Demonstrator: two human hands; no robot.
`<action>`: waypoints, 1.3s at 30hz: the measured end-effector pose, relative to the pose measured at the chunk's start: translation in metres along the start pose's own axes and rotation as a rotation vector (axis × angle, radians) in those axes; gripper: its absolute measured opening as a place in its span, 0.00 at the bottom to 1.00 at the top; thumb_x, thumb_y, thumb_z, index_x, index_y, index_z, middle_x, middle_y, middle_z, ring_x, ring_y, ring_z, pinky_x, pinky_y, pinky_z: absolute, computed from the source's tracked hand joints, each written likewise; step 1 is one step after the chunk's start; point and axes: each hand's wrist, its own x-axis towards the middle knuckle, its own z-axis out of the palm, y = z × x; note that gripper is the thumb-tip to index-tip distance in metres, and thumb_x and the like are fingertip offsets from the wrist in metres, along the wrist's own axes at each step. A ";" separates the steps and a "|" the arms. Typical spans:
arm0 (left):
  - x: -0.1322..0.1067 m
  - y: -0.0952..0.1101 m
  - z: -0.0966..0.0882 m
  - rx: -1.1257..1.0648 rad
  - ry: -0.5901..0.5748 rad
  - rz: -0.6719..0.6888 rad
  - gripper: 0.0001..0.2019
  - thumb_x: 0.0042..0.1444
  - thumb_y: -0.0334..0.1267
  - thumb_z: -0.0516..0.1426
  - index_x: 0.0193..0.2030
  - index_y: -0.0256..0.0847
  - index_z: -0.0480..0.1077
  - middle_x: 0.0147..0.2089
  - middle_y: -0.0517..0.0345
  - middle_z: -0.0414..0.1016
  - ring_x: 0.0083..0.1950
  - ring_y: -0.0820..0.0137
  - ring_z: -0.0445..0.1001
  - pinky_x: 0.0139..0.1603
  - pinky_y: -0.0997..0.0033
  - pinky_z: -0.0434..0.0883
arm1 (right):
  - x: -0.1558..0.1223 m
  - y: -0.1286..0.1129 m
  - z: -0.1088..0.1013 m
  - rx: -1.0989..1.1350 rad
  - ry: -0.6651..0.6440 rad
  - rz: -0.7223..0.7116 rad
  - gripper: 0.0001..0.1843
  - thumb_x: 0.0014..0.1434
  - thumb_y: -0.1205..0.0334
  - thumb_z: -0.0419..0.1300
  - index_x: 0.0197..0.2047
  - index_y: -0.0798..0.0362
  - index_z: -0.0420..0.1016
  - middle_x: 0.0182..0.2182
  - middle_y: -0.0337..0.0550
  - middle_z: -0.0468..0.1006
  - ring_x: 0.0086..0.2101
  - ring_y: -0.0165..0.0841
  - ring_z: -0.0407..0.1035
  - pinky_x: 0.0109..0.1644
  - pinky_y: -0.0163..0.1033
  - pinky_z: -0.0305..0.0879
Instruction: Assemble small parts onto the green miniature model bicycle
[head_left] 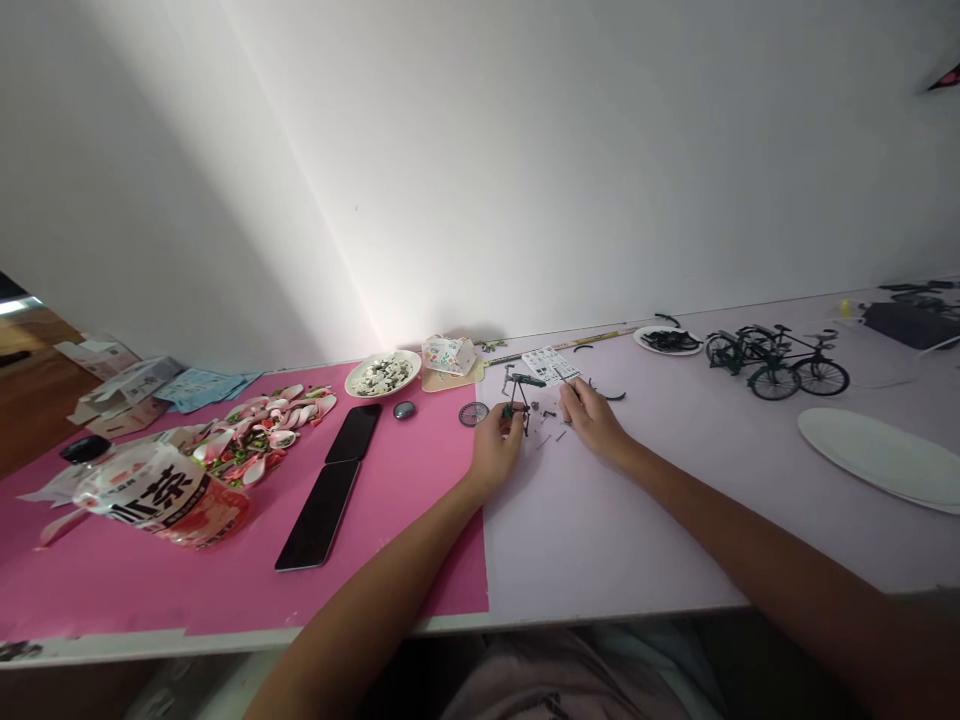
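Note:
My left hand (496,447) is closed around a dark green miniature bicycle frame (527,380), held up over the small parts. My right hand (594,420) is pinched just to the right of it. A thin dark piece seems to show at those fingertips, too small to name. Between the hands, tiny screws and metal bits (546,412) lie on the table. A loose spoked wheel (473,413) rests left of the frame. Behind my hands lies a white printed sheet (551,366), with curved black strips (615,397) to the right of my right hand.
Assembled miniature bicycles (776,362) stand at the right, by a plate of black parts (667,341) and a white oval plate (881,455). On the left are a phone pair (319,515), a drink bottle (161,492), spoon-shaped pieces (262,430) and a plate of small pieces (383,374).

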 end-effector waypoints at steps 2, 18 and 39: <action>-0.001 0.001 0.001 -0.003 -0.003 -0.001 0.09 0.66 0.36 0.56 0.49 0.37 0.74 0.46 0.47 0.82 0.44 0.66 0.81 0.49 0.65 0.77 | 0.001 0.001 0.000 -0.038 0.047 0.013 0.19 0.68 0.45 0.51 0.32 0.46 0.53 0.26 0.34 0.65 0.25 0.32 0.58 0.31 0.38 0.56; -0.002 -0.002 0.004 -0.016 0.012 -0.020 0.09 0.67 0.38 0.56 0.50 0.38 0.72 0.45 0.48 0.82 0.45 0.66 0.81 0.49 0.65 0.76 | 0.013 0.008 -0.013 -0.135 0.075 -0.039 0.09 0.67 0.53 0.50 0.36 0.46 0.57 0.44 0.48 0.80 0.39 0.41 0.70 0.44 0.47 0.66; -0.003 -0.007 0.009 -0.014 0.002 -0.024 0.08 0.65 0.35 0.57 0.49 0.38 0.70 0.47 0.48 0.80 0.44 0.69 0.78 0.48 0.67 0.74 | 0.035 0.040 -0.065 -0.470 -0.110 0.112 0.12 0.66 0.55 0.53 0.32 0.47 0.57 0.32 0.46 0.75 0.31 0.39 0.67 0.33 0.42 0.60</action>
